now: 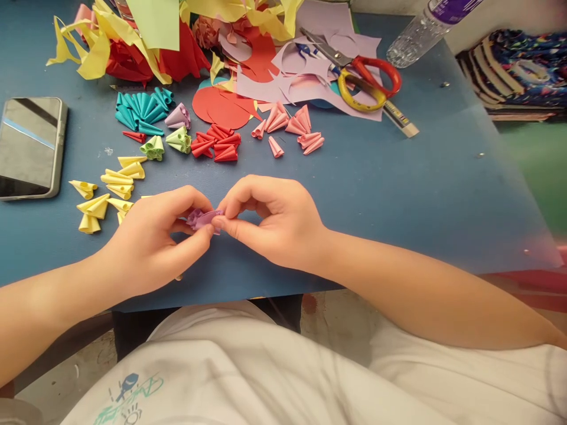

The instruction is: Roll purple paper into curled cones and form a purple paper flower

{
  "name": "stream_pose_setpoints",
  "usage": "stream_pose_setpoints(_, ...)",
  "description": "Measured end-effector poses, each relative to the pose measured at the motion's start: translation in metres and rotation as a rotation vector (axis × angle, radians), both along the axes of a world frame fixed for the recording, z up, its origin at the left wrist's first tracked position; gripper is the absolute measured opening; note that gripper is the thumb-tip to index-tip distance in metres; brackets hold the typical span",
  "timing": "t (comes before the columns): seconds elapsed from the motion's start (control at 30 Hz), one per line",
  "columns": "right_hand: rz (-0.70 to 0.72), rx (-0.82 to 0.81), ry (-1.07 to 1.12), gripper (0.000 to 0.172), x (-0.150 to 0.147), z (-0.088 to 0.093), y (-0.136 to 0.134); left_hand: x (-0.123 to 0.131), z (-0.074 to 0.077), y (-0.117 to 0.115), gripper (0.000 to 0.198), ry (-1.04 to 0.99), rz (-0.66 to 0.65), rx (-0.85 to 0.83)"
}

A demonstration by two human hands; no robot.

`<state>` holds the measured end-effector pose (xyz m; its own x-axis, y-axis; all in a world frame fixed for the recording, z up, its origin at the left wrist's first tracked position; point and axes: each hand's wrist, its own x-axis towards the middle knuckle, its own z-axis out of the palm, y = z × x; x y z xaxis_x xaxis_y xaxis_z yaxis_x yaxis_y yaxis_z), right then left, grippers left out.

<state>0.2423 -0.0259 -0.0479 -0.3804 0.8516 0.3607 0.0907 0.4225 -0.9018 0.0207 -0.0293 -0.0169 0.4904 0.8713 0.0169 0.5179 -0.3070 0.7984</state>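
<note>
Both hands meet over the near part of the blue table (pixel 398 195), pinching a small purple paper piece (pixel 202 219) between them. My left hand (pixel 150 242) grips its left end with thumb and fingers curled. My right hand (pixel 270 221) pinches the right end with fingertips pressed together. The paper looks partly rolled. Just beyond the hands lie groups of small rolled paper cones: yellow cones (pixel 108 189) at the left, red cones (pixel 217 143) in the middle, pink cones (pixel 292 130) to the right, teal cones (pixel 142 109) and light green cones (pixel 170 141) further back.
A phone (pixel 31 144) lies at the left edge. Scissors with red and yellow handles (pixel 363 79) rest on cut purple and red paper scraps (pixel 283 65) at the back. A plastic bottle (pixel 420 29) lies at the far right. Yellow and red paper scraps (pixel 128 41) pile at back left.
</note>
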Motion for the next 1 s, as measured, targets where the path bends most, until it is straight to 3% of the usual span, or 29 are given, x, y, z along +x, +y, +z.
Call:
stream_pose_setpoints(0.23,0.082,-0.423,0.222,0.044,-0.0026,-0.0010,0.0031,-0.0031,0.0004,0.0037,0.013,0.006,0.000,-0.092)
stream_pose_setpoints(0.37,0.161,-0.537,0.289,0.045,-0.0012,-0.0024,0.0088,-0.0037,0.0013,0.0056,0.014,-0.036,-0.016,-0.130)
stream_pose_setpoints(0.6,0.114,-0.345,0.144,0.011,-0.0024,-0.0008,0.0046,-0.0029,0.0018,0.0056,0.019,-0.021,0.011,-0.125)
stream_pose_setpoints(0.9,0.140,-0.186,0.059,0.007,0.0023,-0.0001,0.0077,-0.0044,0.0034,0.0063,0.016,-0.002,0.006,-0.090)
stream_pose_setpoints(1.0,0.149,-0.180,0.081,0.020,0.0029,-0.0016,0.0093,-0.0047,0.0030,0.0060,0.018,-0.015,0.000,-0.107)
